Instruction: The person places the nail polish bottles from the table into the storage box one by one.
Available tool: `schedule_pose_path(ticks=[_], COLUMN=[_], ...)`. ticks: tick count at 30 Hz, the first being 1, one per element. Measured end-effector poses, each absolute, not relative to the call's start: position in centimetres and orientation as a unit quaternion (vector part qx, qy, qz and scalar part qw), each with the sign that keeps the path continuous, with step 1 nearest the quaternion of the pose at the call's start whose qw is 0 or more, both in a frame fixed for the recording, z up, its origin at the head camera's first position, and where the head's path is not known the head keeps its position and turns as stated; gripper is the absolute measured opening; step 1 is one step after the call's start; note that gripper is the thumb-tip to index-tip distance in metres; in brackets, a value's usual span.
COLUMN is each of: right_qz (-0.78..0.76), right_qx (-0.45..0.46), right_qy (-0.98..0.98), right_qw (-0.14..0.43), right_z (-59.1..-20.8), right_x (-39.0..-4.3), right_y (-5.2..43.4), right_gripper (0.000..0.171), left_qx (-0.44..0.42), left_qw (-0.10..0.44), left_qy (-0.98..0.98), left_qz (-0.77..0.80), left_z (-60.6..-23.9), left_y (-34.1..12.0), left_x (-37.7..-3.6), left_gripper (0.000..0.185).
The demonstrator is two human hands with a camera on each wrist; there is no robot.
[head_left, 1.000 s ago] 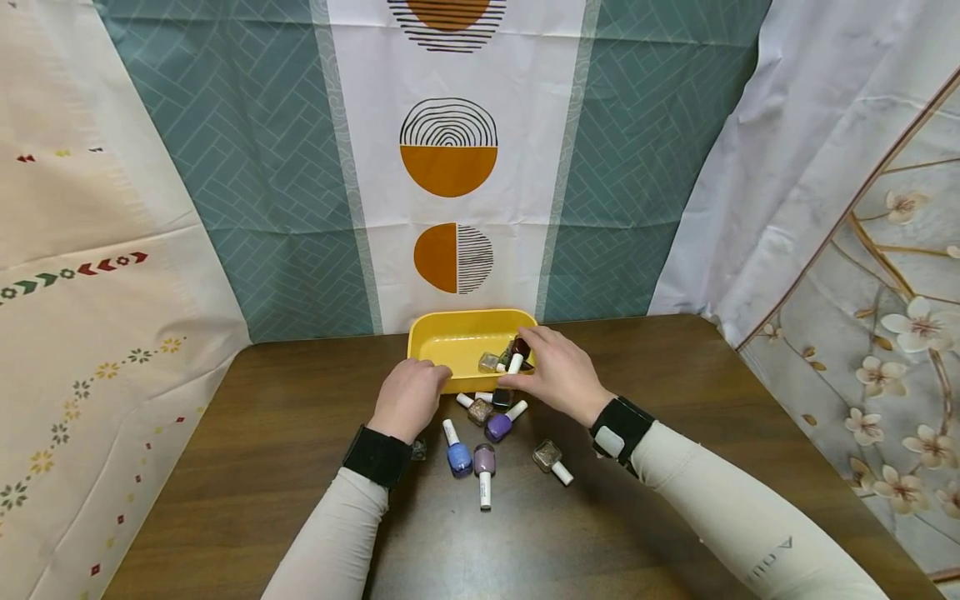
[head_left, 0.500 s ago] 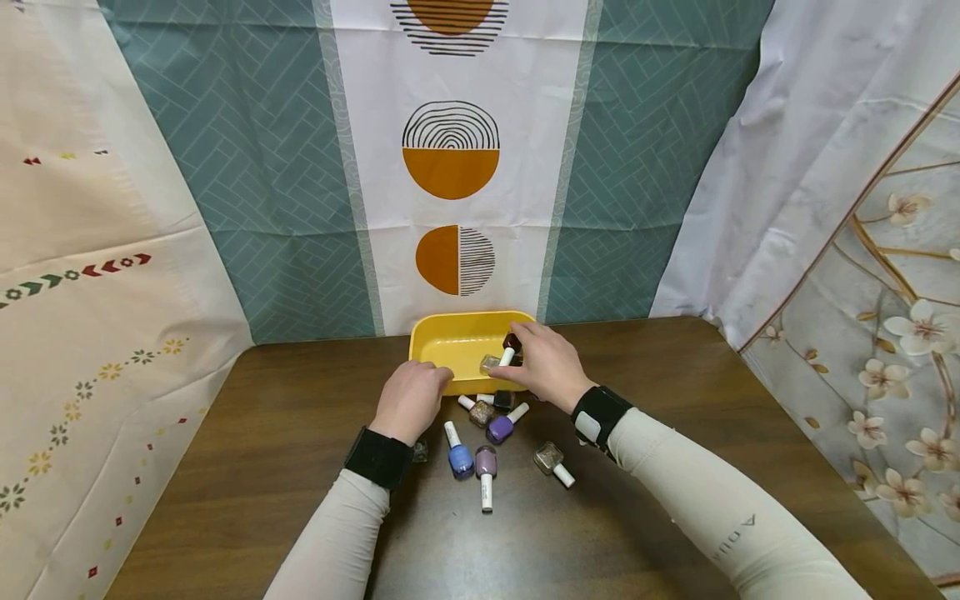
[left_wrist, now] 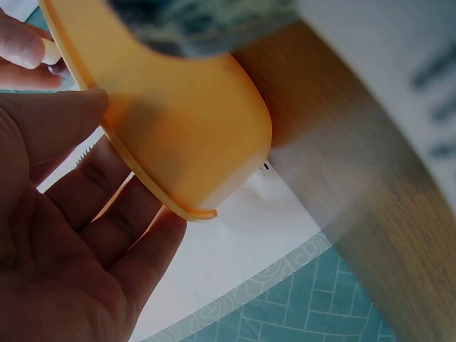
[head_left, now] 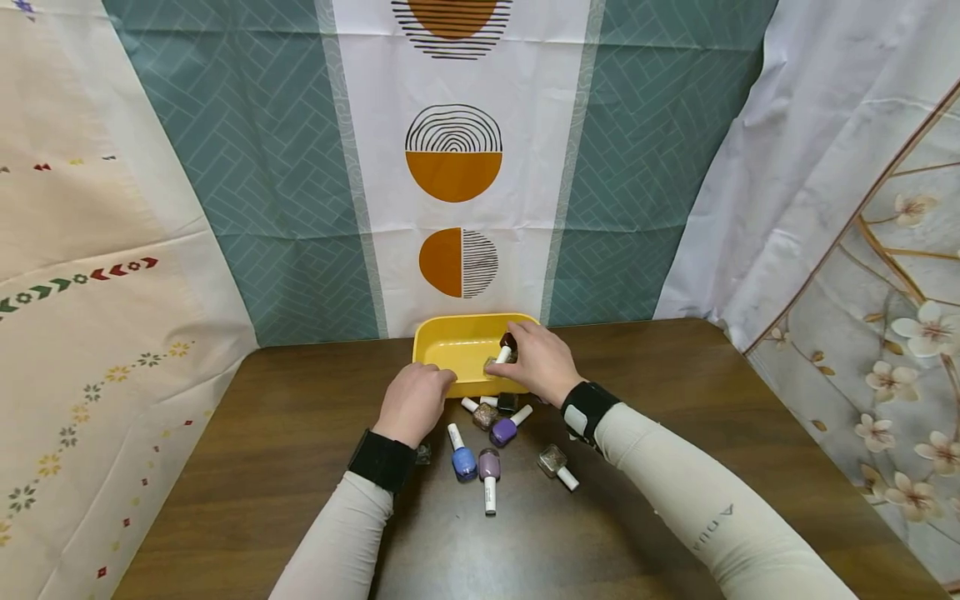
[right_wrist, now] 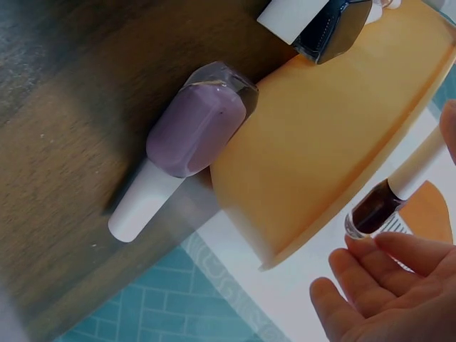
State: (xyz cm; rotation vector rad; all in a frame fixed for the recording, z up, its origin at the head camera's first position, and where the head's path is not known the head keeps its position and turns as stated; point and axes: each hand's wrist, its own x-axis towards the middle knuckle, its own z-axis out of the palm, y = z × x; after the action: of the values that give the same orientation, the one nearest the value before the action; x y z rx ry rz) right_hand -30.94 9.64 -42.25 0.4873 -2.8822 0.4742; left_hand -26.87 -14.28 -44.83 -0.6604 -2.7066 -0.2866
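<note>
My left hand (head_left: 414, 404) grips the near left rim of a yellow plastic tray (head_left: 441, 343); in the left wrist view its thumb (left_wrist: 68, 117) lies on the rim with the fingers bent beneath. Over the tray's right part, my right hand (head_left: 546, 365) holds a dark red nail polish bottle (right_wrist: 376, 208) by its white cap and its base, between thumb and fingers. Below it, another nail polish bottle (head_left: 490, 364) lies in the tray, partly hidden by that hand.
In front of the tray lie a black bottle (head_left: 507, 403), a glittery brown one (head_left: 484, 415), a purple one (head_left: 503, 432), a blue one (head_left: 464, 462) and a mauve one (head_left: 489, 465). A glitter bottle (head_left: 552, 459) lies right. Patterned cloths (head_left: 292, 192) hang behind the wooden table (head_left: 300, 375).
My right hand has moved left over the tray with the dark red nail polish bottle, away from the tray's right end. The left hand has stayed at the rim.
</note>
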Motion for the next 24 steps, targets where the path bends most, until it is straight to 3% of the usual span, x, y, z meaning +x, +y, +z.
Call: schedule_pose_path(ticks=[13, 24], right_qz=[0.157, 0.133], right_qx=[0.178, 0.182], right_qy=[-0.970, -0.974], right_qw=[0.058, 0.034], right_z=[-42.9, -43.2], right_x=[-32.5, -33.0], right_y=[9.1, 9.2], right_gripper=[0.096, 0.084], left_qx=[-0.227, -0.228], left_qw=[0.165, 0.171], left_qy=[-0.954, -0.953], left_qz=[-0.102, -0.103], left_z=[-44.9, -44.9], left_y=[-14.3, -14.1], left_x=[-26.9, -26.8], left_gripper=[0.006, 0.007])
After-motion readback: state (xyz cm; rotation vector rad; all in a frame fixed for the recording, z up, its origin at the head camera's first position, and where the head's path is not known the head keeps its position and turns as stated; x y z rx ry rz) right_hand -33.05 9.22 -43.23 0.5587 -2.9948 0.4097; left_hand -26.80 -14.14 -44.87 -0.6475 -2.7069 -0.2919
